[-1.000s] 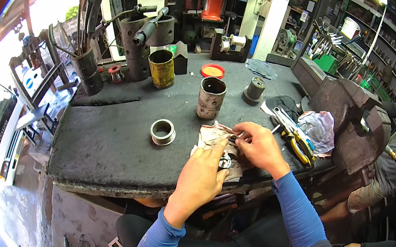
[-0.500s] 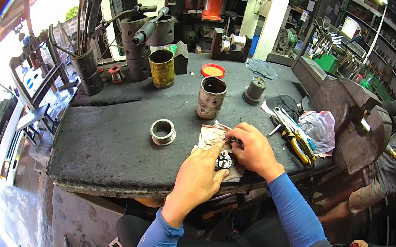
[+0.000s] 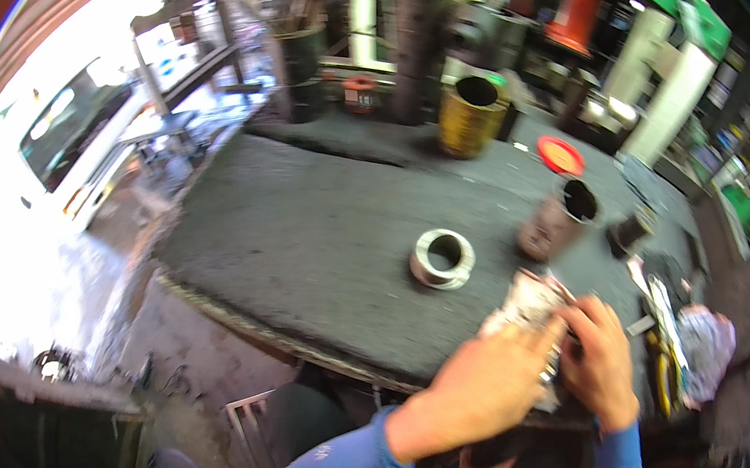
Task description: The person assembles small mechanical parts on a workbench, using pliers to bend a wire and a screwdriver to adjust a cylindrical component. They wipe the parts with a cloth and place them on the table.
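My left hand [image 3: 476, 389] reaches over the near edge of the dark workbench [image 3: 299, 230], its fingers together and bent down at the tips. Right beside it, my right hand [image 3: 600, 358] has its fingers curled inward. Between them shows a shiny metal part [image 3: 551, 364], too blurred to name. The fingertips hide whatever they grip. A stained pale cloth [image 3: 519, 302] lies just beyond and under my hands. To its left stands a short metal ring [image 3: 425, 272]. Farther off is a worn, open metal cylinder [image 3: 545, 229], with a small dark cylinder [image 3: 629, 236] to its right.
Yellow-handled pliers [image 3: 662, 371] and a crumpled light cloth [image 3: 707, 346] lie right of my hands. At the back are a yellow tin [image 3: 463, 128], a red-rimmed lid [image 3: 561, 155] and a dark pot [image 3: 300, 78] of rods. The bench's edge runs along the left.
The view has swung left and tilted, so the bench and my hands appear farther right and lower. My hands stay close together at the cloth. The picture is now smeared.
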Demonstrator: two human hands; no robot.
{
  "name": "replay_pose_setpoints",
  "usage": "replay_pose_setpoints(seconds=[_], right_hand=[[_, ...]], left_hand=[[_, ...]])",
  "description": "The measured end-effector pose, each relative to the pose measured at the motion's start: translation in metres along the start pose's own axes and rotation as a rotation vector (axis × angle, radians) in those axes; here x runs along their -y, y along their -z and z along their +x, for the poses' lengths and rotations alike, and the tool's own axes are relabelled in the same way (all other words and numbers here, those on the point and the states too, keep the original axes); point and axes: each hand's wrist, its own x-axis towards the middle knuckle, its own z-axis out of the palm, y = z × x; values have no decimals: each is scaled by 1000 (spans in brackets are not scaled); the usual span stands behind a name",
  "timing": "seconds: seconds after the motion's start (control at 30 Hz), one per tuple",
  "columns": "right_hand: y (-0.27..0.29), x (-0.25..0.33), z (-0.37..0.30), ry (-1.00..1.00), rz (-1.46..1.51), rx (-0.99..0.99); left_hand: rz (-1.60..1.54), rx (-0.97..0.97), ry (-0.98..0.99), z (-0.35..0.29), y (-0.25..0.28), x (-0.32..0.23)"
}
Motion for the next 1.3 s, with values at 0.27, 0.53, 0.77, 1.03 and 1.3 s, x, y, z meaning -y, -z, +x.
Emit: replay_pose_setpoints(seconds=[0.27,0.53,0.77,1.03,1.3], right_hand=[[4,8,-1,-43,-12,139],[-12,-4,-10,-21,-7,-64],[-23,-5,-10,38,33,-74],[-27,-21,-3,33,26,-88],[-28,-24,-1,64,53,-74]], left_hand=[[126,75,-57,4,-1,1],[121,-13,-18,13,4,-4],[155,-114,80,-8,-13,-8],[306,-183,137,-8,-22,-16],[395,-7,166,9,-2,-22]])
